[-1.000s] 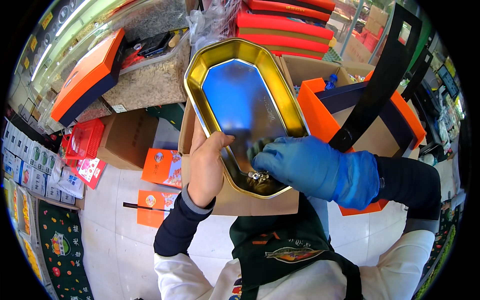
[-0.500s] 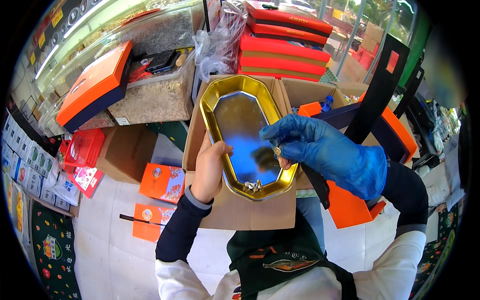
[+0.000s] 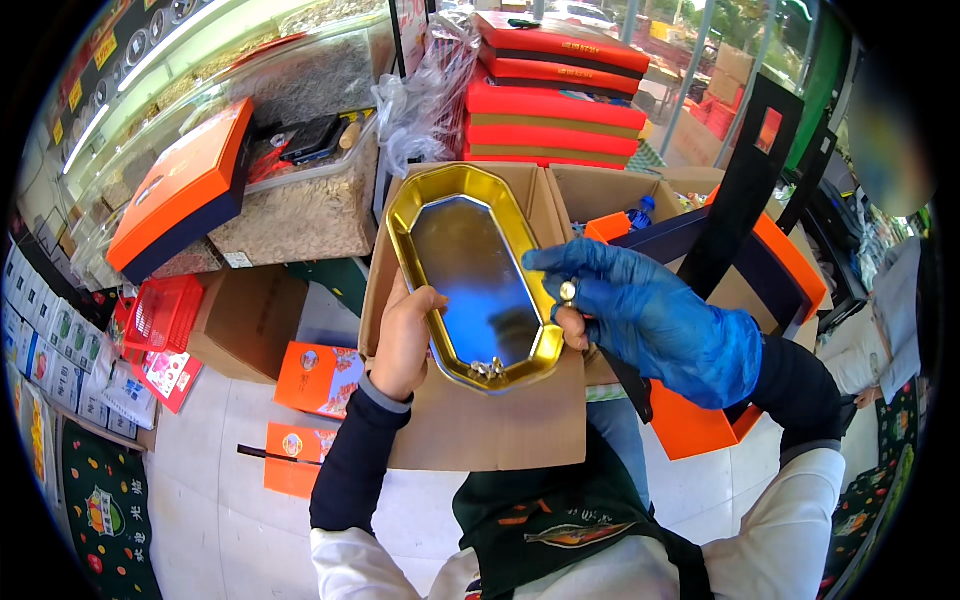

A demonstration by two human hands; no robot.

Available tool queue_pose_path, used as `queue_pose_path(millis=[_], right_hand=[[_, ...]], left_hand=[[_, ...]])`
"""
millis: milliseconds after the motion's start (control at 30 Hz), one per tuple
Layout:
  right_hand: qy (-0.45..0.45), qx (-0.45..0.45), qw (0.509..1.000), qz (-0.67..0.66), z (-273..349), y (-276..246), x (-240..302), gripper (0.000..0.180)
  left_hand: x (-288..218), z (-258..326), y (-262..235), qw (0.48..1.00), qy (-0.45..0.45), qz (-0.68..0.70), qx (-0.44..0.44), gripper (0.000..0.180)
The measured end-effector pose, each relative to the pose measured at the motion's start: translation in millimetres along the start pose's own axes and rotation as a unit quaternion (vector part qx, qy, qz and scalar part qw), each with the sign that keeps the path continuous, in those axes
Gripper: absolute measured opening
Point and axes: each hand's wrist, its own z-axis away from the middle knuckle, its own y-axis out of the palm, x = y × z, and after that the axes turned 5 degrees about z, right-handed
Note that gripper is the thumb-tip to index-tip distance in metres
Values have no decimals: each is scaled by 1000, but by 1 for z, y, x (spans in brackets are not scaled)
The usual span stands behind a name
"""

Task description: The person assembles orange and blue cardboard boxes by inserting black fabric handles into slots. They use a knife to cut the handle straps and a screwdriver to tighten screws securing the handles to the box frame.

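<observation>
A gold-rimmed, elongated octagonal tray (image 3: 405, 215) is tilted in front of me over an open cardboard box. My bare left hand (image 3: 402, 340) grips its left rim, with the thumb over the edge. Several small silvery metal pieces (image 3: 486, 368) lie together at the tray's near end. By the tray's right rim is my right hand (image 3: 665, 320), in a blue glove with a bare fingertip poking out. A small round gold-coloured metal piece (image 3: 568, 291) shows between its bent fingers; I cannot make out its exact kind.
The cardboard box (image 3: 490, 430) has its near flap folded toward me. To the right, an orange and dark blue box (image 3: 690, 415) stands open with a black strap (image 3: 750, 180). Red boxes (image 3: 555, 100) are stacked behind. Orange packets (image 3: 318, 378) and a red basket (image 3: 165, 312) are on the left.
The tray and my left hand have shifted slightly left and down in view. The right hand's fingers have turned, and the small round metal piece now shows its face more fully.
</observation>
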Motion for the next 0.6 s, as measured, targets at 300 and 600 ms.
queue_pose_path(millis=[300, 600], right_hand=[[-78, 174, 924, 331, 44, -4, 15, 22], [-172, 211, 860, 432, 93, -23, 32, 23]], left_hand=[[45, -100, -56, 988, -121, -99, -14, 28], [134, -157, -103, 905, -178, -386, -21, 26]])
